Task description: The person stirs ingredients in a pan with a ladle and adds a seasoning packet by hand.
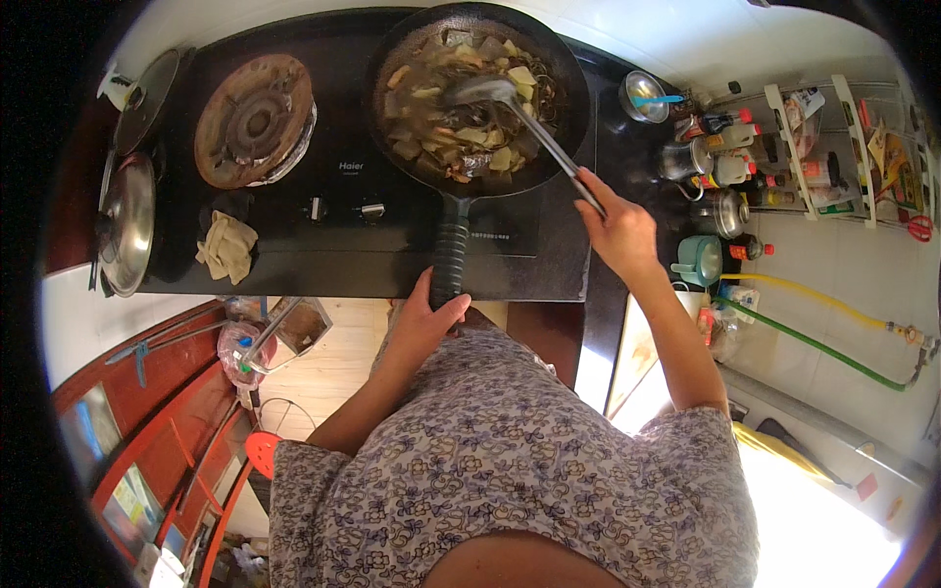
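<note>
A black wok (pixel 382 151) sits on the right part of the black gas hob, holding a stew of pale chunks, dark strands and brown broth (pixel 470 110). My left hand (pixel 434 312) grips the end of the wok's ribbed black handle (pixel 450 250). With my right hand (pixel 621 231) I hold the long handle of a metal ladle or spatula (pixel 548 140); its blurred head is over the food in the middle of the wok. Which kind of utensil it is, I cannot tell.
Left lie a rusty burner (pixel 257 121), a beige cloth (pixel 228 246) and a metal lid (pixel 132 224). To the right stand a metal bowl (pixel 647 95) with a blue utensil, a metal jug (pixel 684 159), several bottles (pixel 731 169) and a teal pitcher (pixel 698 261). Two control knobs (pixel 373 211) face the hob's front.
</note>
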`<move>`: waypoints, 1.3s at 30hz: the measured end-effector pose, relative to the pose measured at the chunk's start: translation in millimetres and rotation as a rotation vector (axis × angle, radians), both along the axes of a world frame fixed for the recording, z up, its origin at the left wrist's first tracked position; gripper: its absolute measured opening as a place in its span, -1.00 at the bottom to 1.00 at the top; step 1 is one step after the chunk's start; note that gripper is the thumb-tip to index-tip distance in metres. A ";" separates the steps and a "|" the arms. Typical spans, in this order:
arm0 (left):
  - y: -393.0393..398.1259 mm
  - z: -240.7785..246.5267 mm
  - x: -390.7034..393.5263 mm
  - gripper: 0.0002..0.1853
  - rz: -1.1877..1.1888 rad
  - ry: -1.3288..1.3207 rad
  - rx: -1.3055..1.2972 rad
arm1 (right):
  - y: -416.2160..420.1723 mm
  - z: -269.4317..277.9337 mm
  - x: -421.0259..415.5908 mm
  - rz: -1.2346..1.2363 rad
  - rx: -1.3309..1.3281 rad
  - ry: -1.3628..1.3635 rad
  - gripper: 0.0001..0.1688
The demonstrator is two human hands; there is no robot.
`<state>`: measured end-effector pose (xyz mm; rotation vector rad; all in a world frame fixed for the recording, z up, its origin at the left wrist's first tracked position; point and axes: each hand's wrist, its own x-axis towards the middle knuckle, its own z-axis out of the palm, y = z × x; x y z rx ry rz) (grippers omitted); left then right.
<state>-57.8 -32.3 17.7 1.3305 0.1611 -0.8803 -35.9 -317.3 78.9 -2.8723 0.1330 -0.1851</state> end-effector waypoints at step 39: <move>0.4 -3.4 -0.5 -0.38 -0.042 0.058 -0.018 | 29.0 18.8 -6.2 -0.351 2.695 0.787 -0.48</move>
